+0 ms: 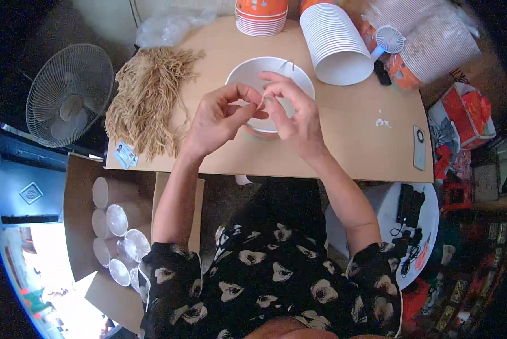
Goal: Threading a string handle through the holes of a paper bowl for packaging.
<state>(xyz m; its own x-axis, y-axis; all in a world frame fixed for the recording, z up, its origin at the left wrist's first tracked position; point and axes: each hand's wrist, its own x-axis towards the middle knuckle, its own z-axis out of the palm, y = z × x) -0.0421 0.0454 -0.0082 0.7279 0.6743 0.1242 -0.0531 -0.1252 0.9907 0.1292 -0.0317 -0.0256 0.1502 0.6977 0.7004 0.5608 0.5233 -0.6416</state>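
Over a white-lined paper tub [301, 79], my left hand [222, 118] and my right hand [296, 113] meet fingertip to fingertip. Both are pinched closed around something small and pale, too fine to make out. The tub stands on the cardboard-topped table, its orange outside showing below the rim. A thin strand rests at the far side of the tub's opening. Left of my left hand lies a big heap of tan cords [151, 99], some trailing toward my wrist.
Beyond the tub are an orange tub stack [262, 17], a tipped white tub stack [332, 45] and a small handheld fan [389, 40]. A phone [419, 148] lies at the right edge, cards [125, 155] at the left. A box of clear-wrapped cup stacks [118, 220] sits below left.
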